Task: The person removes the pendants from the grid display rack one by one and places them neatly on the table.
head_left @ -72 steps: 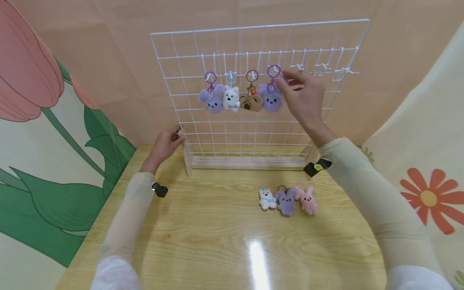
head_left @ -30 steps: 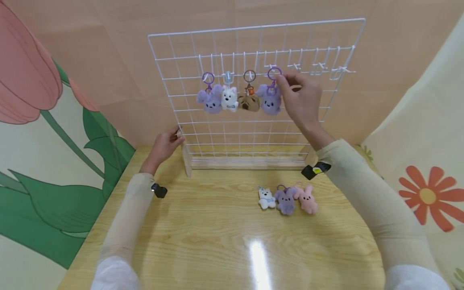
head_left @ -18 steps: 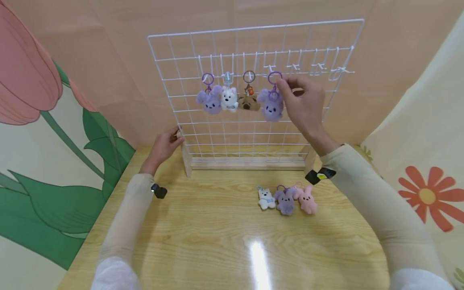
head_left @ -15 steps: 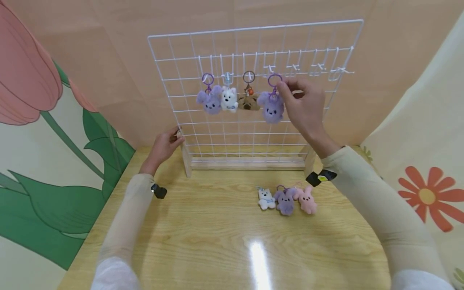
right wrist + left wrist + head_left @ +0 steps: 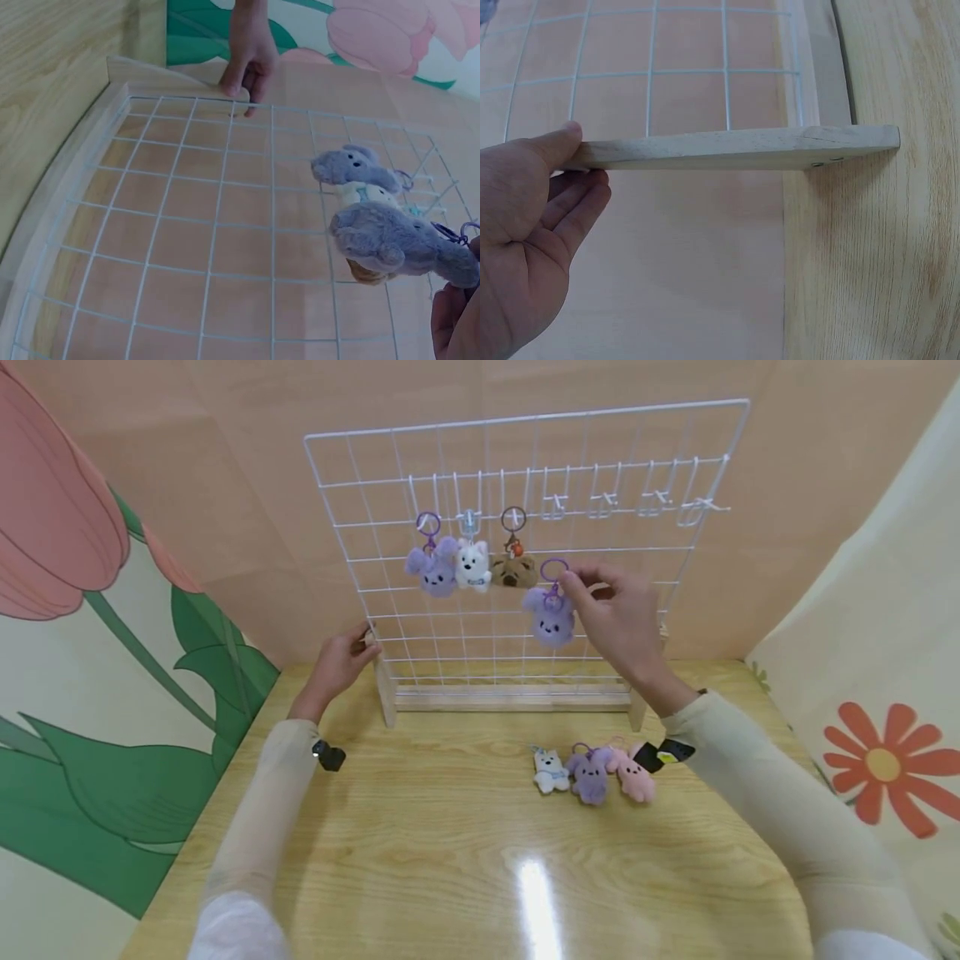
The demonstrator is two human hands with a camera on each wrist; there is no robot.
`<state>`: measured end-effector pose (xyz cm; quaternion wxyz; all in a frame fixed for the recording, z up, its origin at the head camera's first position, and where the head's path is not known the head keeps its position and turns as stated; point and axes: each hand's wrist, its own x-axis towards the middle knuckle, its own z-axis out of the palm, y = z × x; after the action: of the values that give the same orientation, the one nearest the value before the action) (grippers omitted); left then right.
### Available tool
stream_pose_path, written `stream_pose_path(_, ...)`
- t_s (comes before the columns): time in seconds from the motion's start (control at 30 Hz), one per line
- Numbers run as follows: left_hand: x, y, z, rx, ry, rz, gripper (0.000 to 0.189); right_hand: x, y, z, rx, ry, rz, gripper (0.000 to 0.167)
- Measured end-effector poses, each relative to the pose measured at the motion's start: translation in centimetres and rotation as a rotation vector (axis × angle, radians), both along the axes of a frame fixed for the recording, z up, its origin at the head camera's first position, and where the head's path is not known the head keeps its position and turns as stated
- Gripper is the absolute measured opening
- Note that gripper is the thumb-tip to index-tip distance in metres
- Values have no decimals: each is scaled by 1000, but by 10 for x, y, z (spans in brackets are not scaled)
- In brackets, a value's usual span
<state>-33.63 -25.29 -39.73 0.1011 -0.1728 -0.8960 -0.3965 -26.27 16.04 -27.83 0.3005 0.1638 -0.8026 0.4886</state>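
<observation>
My right hand (image 5: 621,618) pinches the ring of a purple plush bunny keychain (image 5: 553,620), which hangs in front of the white wire grid, below the hook row. In the right wrist view this purple keychain (image 5: 386,244) is large at the right, with only part of my hand showing. My left hand (image 5: 337,662) grips the rack's left wooden upright (image 5: 742,148), thumb on one side and fingers on the other. Still on hooks are a purple plush keychain (image 5: 435,575), a white dog keychain (image 5: 472,568) and a brown bear keychain (image 5: 513,573).
Several white hooks (image 5: 603,503) continue along the grid's upper right. On the table before the wooden base (image 5: 513,700) lie a white dog keychain (image 5: 551,772), a purple bunny keychain (image 5: 590,778) and a pink bunny keychain (image 5: 633,781), the last partly behind the right wrist camera.
The purple bunny keychain in my right hand has come off its hook and moved down, slightly left. My left hand stays on the upright.
</observation>
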Motion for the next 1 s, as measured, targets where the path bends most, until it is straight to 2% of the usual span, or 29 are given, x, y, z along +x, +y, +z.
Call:
stream_pose_path(0.07, 0, 0, 0, -5, -4, 3, 56, 3, 0, -5, 22, -20, -5, 31)
stream_pose_path(0.23, 0, -2, 1, -21, -10, 11, 57, 7, -2, -18, 48, 16, 19, 29)
stream_pose_path(0.6, 0, 0, 5, -7, 22, 2, 55, 24, -3, -49, 82, 9, 77, 22)
stream_pose_path(0.73, 0, 0, 5, -12, 25, 6, 54, 29, -3, -64, 79, -30, 108, 23)
stream_pose_path(0.9, 0, 0, 3, -14, 14, 7, 54, 36, -4, -78, 73, -126, 148, 24)
stream_pose_path(1.0, 0, 0, 2, -9, 3, 9, 55, 40, -6, -86, 77, -142, 167, 22)
